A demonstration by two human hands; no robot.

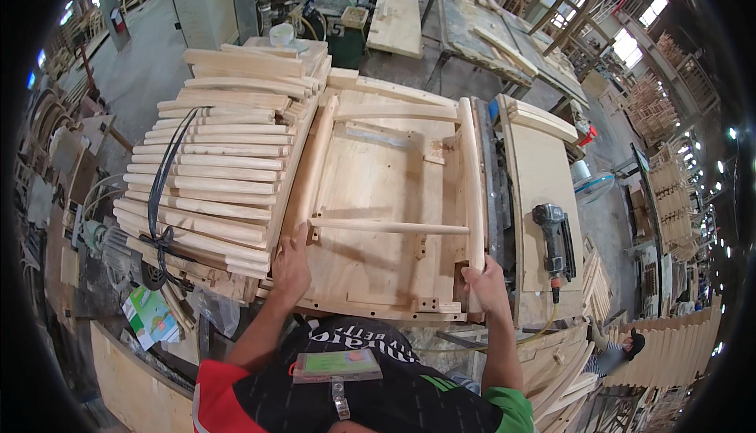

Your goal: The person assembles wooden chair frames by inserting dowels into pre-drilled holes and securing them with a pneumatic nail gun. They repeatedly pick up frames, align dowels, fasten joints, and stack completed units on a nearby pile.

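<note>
A pale wooden chair frame (391,227) with two long legs and two cross rails lies over a wooden jig board (370,268) on the bench before me. My left hand (292,264) grips the near end of its left leg, fingers partly hidden by the wood. At the near end of the right leg, my right hand (488,283) holds on with the thumb on top; its other fingers are mostly out of sight. Small dark-holed blocks sit on the jig board around the frame.
To the left lies a stack of wooden slats (213,161), partly bound by a black strap (161,197). A black nail gun (554,240) with a yellow hose rests on a board at the right. Another person (618,350) is farther off at the lower right; a worktable (480,39) stands behind.
</note>
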